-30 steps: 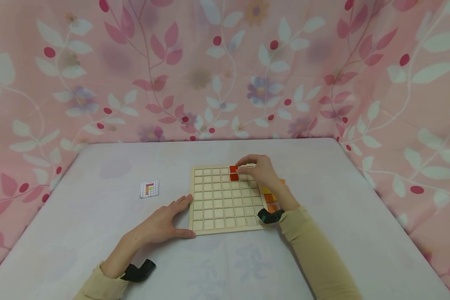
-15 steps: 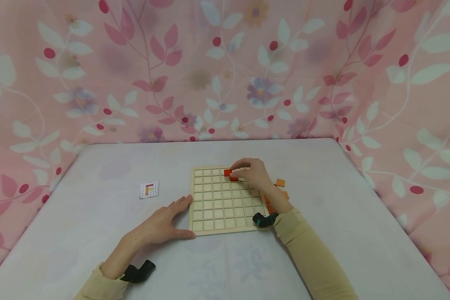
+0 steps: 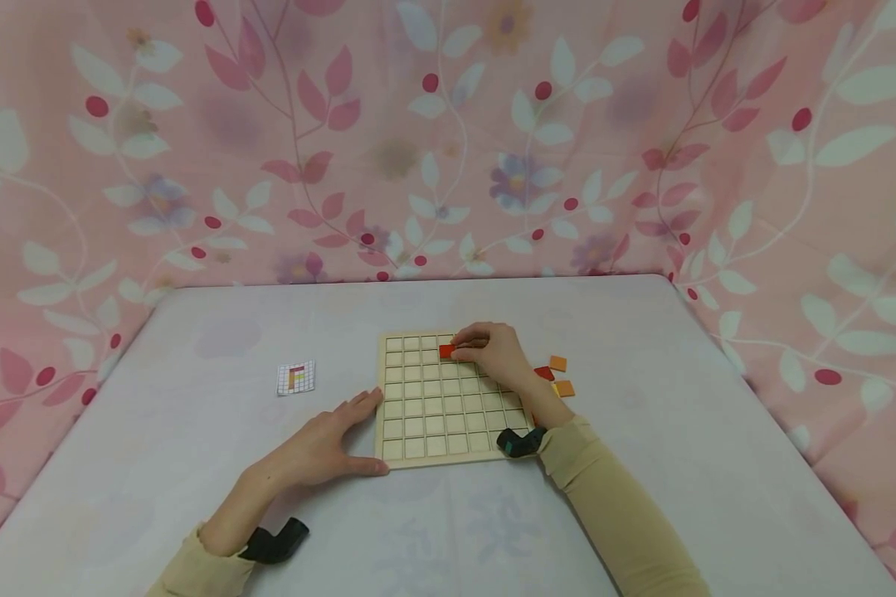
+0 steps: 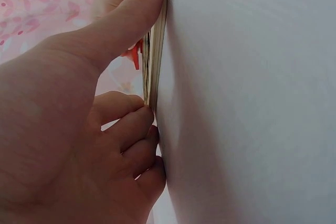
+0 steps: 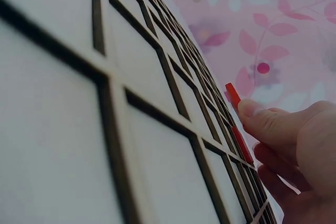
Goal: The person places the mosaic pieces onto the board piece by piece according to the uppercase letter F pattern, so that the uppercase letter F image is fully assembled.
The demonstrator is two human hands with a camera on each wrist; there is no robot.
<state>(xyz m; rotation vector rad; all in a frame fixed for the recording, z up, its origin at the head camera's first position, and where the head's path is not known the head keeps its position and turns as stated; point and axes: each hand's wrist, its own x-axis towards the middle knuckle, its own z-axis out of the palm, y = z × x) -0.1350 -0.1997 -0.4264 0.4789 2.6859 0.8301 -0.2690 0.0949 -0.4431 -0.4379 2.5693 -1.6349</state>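
A square wooden grid board (image 3: 433, 405) lies flat on the table. Between thumb and fingers, my right hand (image 3: 496, 352) pinches a red square tile (image 3: 446, 351) over the board's far part. The right wrist view shows this held tile (image 5: 232, 96) tilted above the grid, with a second red tile (image 5: 242, 144) lower down, close to the curled fingers; in the head view the hand hides that second one. My left hand (image 3: 321, 444) touches the board's left side, its thumb (image 4: 142, 9) at the near corner and its other fingers farther up the edge.
Several loose tiles lie right of the board, partly behind the right forearm, among them orange tiles (image 3: 558, 363) and a red one (image 3: 544, 373). A small card with a coloured grid pattern (image 3: 295, 378) lies on the white-covered table (image 3: 216, 356) at left.
My right hand has moved left and slightly nearer with the red tile, from the far edge of the board. The left hand has stayed in place.
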